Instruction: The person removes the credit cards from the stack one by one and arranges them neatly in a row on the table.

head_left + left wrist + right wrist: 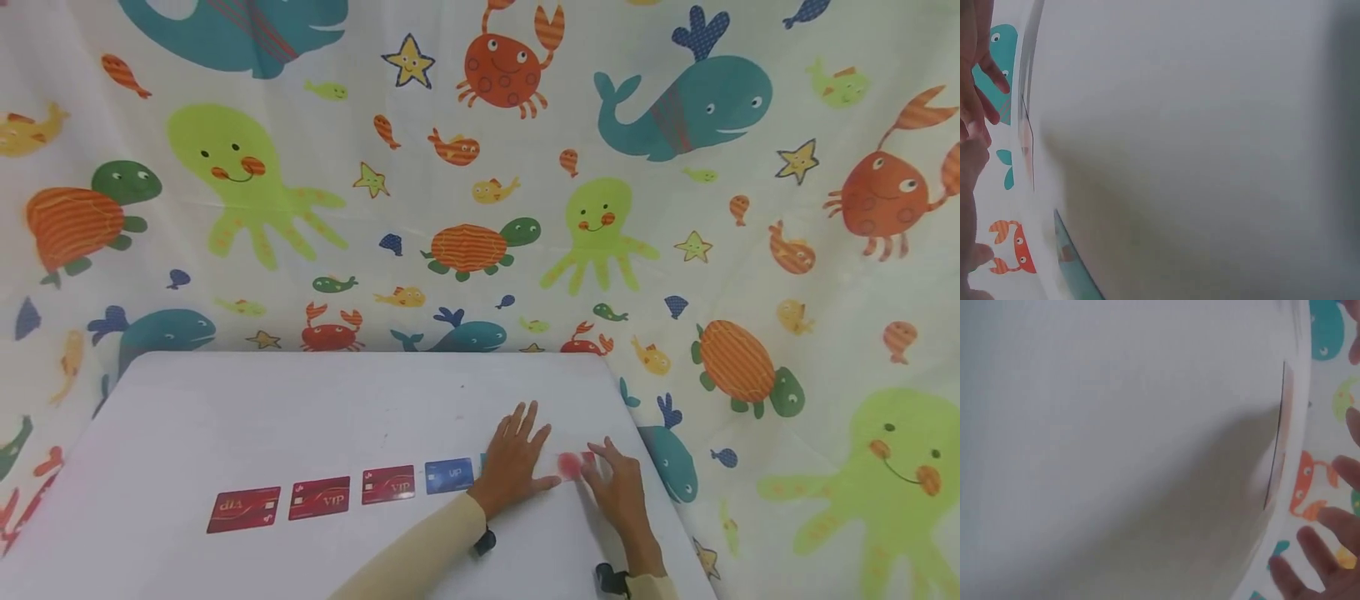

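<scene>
A row of cards lies on the white table (300,417). My left hand (513,462) is spread over a teal card (1076,272), with only a corner of it showing past the hand in the head view. Right of that hand lies a pale card with a pink-red round patch (569,466) and a red corner. My right hand (618,492) is at this card's right end, its thumb and forefinger apart and overlapping the card's edge. In the right wrist view the pale card (1280,437) lies flat, seen nearly edge-on.
Left of my hands lie a blue VIP card (449,475) and three red VIP cards, the nearest of these a red card (388,485). The leftmost red card (243,510) is turned upside down. A sea-animal curtain (480,167) hangs behind and beside the table.
</scene>
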`<state>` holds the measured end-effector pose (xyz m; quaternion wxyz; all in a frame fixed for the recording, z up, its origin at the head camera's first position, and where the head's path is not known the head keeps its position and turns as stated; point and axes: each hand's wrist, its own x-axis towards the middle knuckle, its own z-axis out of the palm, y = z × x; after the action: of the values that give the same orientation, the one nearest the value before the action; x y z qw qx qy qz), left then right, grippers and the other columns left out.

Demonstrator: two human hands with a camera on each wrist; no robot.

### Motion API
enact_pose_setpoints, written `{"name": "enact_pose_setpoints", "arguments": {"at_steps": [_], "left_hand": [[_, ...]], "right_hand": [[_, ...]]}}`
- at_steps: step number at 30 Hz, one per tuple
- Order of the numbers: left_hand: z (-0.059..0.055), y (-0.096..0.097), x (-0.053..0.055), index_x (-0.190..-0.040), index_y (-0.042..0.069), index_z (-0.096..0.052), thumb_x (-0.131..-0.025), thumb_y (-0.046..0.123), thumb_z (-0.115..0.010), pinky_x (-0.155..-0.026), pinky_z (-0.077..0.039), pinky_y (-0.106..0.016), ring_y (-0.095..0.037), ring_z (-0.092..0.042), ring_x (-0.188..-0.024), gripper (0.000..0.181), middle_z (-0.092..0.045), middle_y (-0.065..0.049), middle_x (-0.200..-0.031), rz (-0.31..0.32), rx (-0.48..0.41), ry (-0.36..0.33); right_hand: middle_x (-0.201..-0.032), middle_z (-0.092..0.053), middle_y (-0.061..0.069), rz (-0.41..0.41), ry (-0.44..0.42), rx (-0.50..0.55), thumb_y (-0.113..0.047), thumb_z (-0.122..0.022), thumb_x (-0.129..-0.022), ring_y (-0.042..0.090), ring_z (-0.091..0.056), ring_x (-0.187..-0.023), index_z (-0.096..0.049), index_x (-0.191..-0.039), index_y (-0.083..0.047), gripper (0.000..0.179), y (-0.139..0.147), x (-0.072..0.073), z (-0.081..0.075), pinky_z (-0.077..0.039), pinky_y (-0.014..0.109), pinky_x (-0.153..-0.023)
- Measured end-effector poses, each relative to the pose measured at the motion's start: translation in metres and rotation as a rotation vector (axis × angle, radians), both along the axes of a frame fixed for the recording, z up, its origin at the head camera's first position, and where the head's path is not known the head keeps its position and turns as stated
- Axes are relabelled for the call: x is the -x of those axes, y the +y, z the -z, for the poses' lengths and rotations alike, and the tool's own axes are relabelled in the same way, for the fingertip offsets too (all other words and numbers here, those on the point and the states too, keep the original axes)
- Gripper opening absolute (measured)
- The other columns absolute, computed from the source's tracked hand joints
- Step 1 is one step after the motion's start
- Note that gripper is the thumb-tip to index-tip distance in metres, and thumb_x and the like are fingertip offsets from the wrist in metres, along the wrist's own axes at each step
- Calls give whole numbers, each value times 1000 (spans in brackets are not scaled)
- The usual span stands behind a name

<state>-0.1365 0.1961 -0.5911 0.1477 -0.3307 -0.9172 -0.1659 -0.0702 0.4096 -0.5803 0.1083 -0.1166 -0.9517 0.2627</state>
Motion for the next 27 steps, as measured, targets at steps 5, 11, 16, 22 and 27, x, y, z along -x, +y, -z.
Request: {"name": "enact_pose_setpoints", "arguments": {"at_steps": [5, 11, 16, 22, 27], "left_hand": [[7, -20, 2, -163, 24, -45, -83, 81, -69, -130, -28, -61, -44, -23, -163, 101, -16, -16, -179, -43, 1, 40], [6, -51, 0, -167, 27, -37, -82, 82, -68, -127, -20, -73, -48, -11, -165, 105, -8, -13, -181, -77, -29, 7], [-3, -77, -4, -167, 27, -35, -83, 81, -67, -122, -17, -81, -51, -8, -164, 105, -1, -12, -181, -86, -34, -24], [-5, -109, -6, -169, 30, -30, -82, 82, -68, -118, -12, -87, -50, 0, -165, 108, 1, -10, -181, -133, -40, -26], [-7, -137, -8, -168, 31, -32, -77, 80, -74, -114, -13, -90, -52, -5, -164, 111, -6, -11, -181, -196, -46, -21]], "right_hand": [[-166, -42, 24, -51, 82, -37, -30, -82, -95, 52, -44, -145, -65, -146, -13, 56, -18, 2, -3, -36, 74, -117], [-166, -38, 28, -94, 164, -107, -31, -86, -90, 60, -37, -150, -62, -149, -14, 66, -37, 7, -7, -28, 80, -117], [-171, -32, 24, -104, 128, -137, -39, -84, -91, 58, -30, -154, -58, -153, -18, 71, -51, 12, -11, -20, 82, -120], [-173, -30, 24, -105, 117, -173, -48, -83, -88, 59, -28, -155, -55, -155, -22, 77, -67, 17, -13, -21, 89, -113], [-174, -26, 23, -108, 79, -208, -55, -81, -88, 59, -26, -156, -52, -158, -24, 82, -76, 21, -14, -21, 91, -110]]}}
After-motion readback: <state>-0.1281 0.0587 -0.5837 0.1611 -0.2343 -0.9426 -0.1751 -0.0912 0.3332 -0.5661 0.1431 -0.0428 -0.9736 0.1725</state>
